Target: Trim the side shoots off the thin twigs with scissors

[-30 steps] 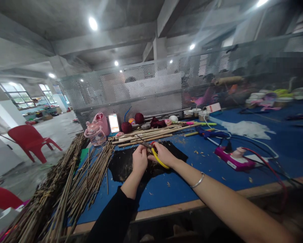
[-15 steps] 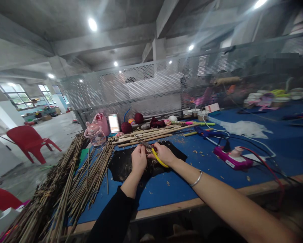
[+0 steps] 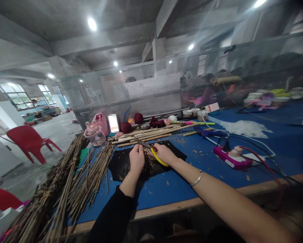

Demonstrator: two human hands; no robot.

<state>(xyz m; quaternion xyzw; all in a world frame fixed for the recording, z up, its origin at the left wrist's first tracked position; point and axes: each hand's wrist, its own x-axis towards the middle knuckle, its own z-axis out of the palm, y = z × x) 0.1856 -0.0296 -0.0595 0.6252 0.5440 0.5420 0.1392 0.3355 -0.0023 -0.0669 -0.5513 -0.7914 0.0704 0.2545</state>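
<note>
My right hand (image 3: 163, 154) is closed on a pair of scissors (image 3: 157, 158) with a yellow handle loop, their blades pointing up and to the left. Close by on the left, my left hand (image 3: 136, 158) has its fingers pressed together. Whatever it may hold is hidden or too small to name. Both hands are above a black cloth (image 3: 121, 165) strewn with brown scraps and shavings. Left of the cloth lies a spread of thin dry stalks (image 3: 90, 182).
A large stalk bundle (image 3: 45, 189) lies along the left edge. Behind the cloth are wooden sticks (image 3: 146, 136), yarn balls (image 3: 138, 118), a pink jug (image 3: 101, 123) and a lit phone (image 3: 113, 123). At right are a glue gun (image 3: 207, 132), a purple power strip (image 3: 231, 158) with cords, and a plastic bag (image 3: 245, 129).
My left hand has shifted slightly left, away from the scissors, widening the gap between my hands. My right hand stays in almost the same place with the scissors.
</note>
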